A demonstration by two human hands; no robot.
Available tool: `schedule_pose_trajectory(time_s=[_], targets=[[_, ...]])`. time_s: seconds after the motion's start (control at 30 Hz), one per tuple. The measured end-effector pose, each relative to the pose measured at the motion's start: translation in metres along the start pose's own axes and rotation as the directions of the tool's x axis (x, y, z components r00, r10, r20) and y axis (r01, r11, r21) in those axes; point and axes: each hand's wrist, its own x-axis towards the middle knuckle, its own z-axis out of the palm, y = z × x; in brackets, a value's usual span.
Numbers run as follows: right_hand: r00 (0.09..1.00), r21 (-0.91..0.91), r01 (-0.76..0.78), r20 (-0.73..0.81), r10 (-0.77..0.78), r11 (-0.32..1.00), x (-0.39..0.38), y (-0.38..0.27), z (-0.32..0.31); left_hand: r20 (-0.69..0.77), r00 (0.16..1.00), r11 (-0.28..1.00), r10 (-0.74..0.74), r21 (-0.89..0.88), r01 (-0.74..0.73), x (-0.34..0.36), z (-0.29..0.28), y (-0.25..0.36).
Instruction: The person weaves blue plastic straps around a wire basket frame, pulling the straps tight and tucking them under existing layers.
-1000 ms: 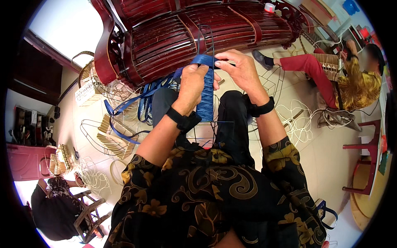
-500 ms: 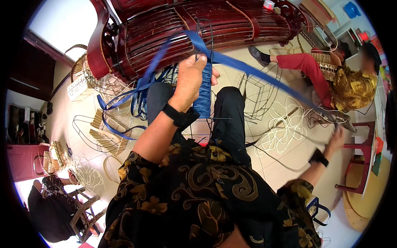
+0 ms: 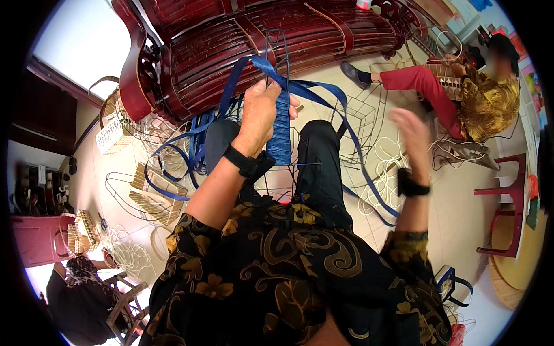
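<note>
Strap [image 3: 263, 64], blue, partly wound around wire frame [image 3: 306, 164] between knees | left hand [image 3: 259, 115] gripping wrapped section near frame's far end | right hand [image 3: 412, 138] open, off strap | apparently mid-wrap, likely calling for regrip, tension

Bright in here, strongest glare on left: white wall [image 3: 81, 40] up top washed out, area by seated person [image 3: 81, 305] lower down bleached too. Dark doorway [image 3: 40, 109] between them deep in shade. Glossy wooden seat [image 3: 300, 46] catching pale streaks. Right hand [image 3: 412, 138] blurred, left hand [image 3: 259, 112] fairly crisp. Straight edges bowing toward black round rim, bluish fringe there.
</note>
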Motion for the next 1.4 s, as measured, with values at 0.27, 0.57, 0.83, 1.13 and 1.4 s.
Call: schedule_pose_trajectory(time_s=[0.27,0.57,0.83,1.13,1.4], targets=[[0.968,0.317,-0.104,0.251,0.023,0.943,0.083,-0.103,0.162,0.001,1.000,0.999,0.005,-0.049,-0.005,0.001,-0.004,0.003],[0.852,-0.785,-0.518,-0.509,0.125,0.339,-0.147,0.108,-0.198,-0.015,0.999,0.999,-0.053,-0.011,0.052,0.005,-0.010,0.002],[0.691,-0.670,-0.717,-0.718,0.077,0.192,-0.174,0.076,-0.211,-0.017,0.999,0.999,-0.034,-0.015,0.034,0.004,-0.001,0.001],[0.984,0.162,0.026,0.170,-0.053,0.986,0.077,-0.088,0.149,-0.033,0.999,0.999,-0.038,-0.026,0.038,0.001,-0.001,0.005],[0.996,0.070,-0.091,0.004,0.091,0.993,0.054,-0.015,0.085,-0.034,0.999,0.999,-0.036,-0.021,0.036,0.004,-0.007,0.001]])
